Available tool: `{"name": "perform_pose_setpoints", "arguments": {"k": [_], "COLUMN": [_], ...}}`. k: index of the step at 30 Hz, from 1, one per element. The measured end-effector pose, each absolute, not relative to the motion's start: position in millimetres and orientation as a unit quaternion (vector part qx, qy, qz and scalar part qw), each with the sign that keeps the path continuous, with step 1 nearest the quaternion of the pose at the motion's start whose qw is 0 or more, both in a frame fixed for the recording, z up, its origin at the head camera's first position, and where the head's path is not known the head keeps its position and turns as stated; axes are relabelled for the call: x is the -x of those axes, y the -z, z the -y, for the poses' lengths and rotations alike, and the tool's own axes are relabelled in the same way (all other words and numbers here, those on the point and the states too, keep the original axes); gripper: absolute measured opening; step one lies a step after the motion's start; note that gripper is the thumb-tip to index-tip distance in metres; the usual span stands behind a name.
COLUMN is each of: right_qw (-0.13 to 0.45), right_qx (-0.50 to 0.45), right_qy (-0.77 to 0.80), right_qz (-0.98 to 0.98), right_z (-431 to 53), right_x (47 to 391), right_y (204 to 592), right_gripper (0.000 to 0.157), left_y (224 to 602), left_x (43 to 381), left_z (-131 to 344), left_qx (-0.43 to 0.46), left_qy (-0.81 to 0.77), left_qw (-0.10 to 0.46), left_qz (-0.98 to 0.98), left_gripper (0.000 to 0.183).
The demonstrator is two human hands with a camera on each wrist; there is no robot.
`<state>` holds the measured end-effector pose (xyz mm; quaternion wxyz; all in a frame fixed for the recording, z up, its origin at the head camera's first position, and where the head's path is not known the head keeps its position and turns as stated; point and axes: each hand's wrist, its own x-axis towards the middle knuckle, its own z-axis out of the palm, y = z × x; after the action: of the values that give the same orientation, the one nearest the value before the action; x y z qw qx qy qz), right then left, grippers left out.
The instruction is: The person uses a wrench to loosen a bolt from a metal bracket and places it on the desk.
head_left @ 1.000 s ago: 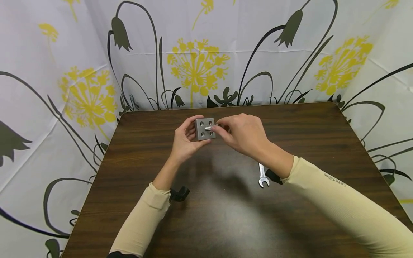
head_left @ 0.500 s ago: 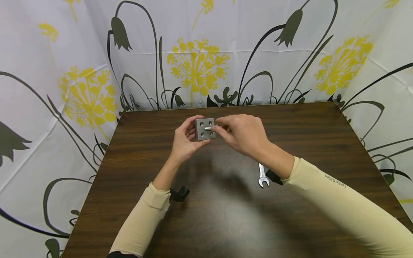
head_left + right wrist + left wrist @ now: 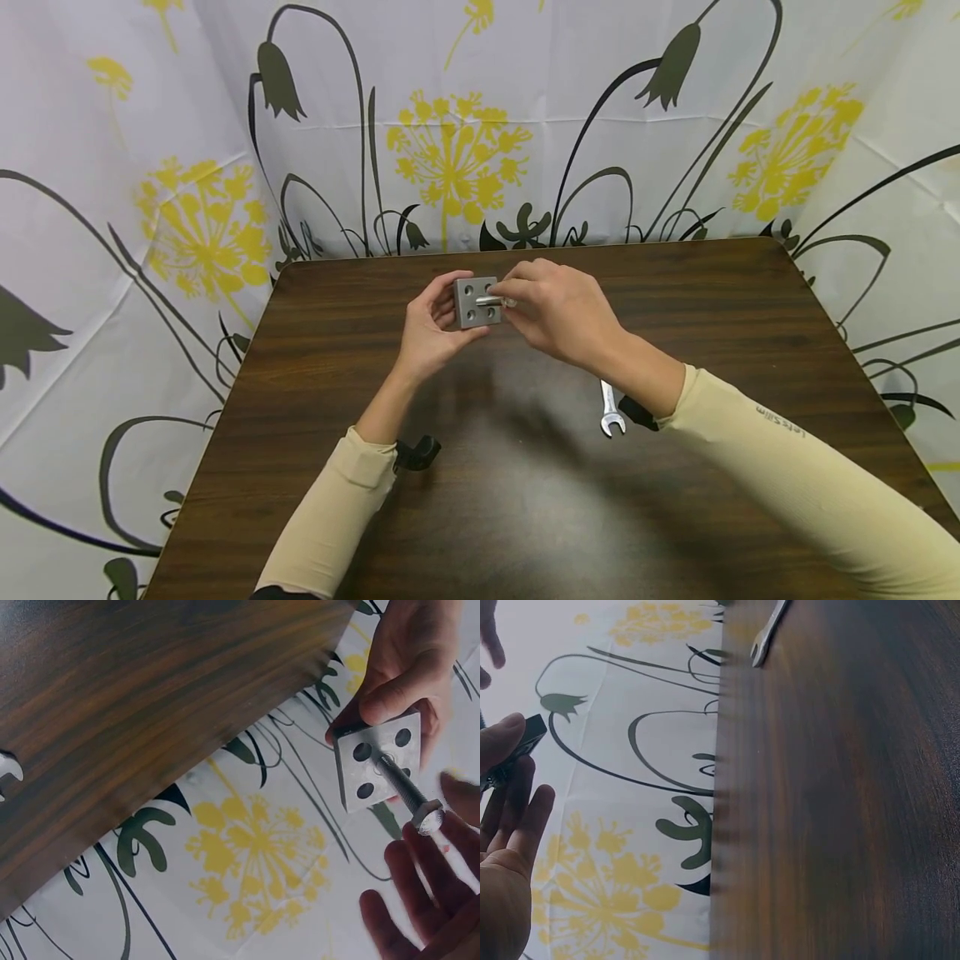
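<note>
My left hand (image 3: pixel 429 337) grips a square grey metal block (image 3: pixel 465 310) by its edges, thumb below and fingers behind, above the far part of the table. Round holes sit near the corners of its face. A hex bolt (image 3: pixel 409 791) stands out from the middle of the block, its threaded shank toward the face and its head outward. My right hand (image 3: pixel 566 308) has its fingers curled around the bolt's head end. In the right wrist view one fingertip lies right at the bolt head. Dark and partly cropped, the block (image 3: pixel 529 739) shows in the left wrist view.
An open-end wrench (image 3: pixel 611 410) lies on the brown wooden table (image 3: pixel 337 350), partly hidden under my right forearm. A white curtain (image 3: pixel 570 50) with yellow and grey flowers hangs behind the table's far edge. Black straps sit at both wrists.
My right fingers have shifted around the bolt: the index fingertip now lies over the shank and the thumb has drawn back under it. The left hand and block have barely moved.
</note>
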<state>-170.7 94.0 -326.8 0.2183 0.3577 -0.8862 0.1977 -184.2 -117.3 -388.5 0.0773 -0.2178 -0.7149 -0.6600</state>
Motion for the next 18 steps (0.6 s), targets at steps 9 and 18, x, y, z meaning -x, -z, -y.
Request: {"name": "perform_pose_setpoints", "arguments": {"k": [9, 18], "right_qw": [0.160, 0.193], "right_qx": [-0.270, -0.332], "right_qy": [-0.197, -0.192], "right_qz": [0.929, 0.903], "right_z": [-92.0, -95.8], "right_x": [168.4, 168.6], "right_y": [324.4, 326.4], "right_gripper": [0.026, 0.025], "left_y": [388.3, 390.0], "left_x": [184.1, 184.7], "left_z": [116.4, 115.8], "left_qx": [0.222, 0.223], "left_qy": [0.660, 0.663], "left_qw": [0.082, 0.076], "left_qz": [0.713, 0.710], "left_gripper": [0.070, 0.070]}}
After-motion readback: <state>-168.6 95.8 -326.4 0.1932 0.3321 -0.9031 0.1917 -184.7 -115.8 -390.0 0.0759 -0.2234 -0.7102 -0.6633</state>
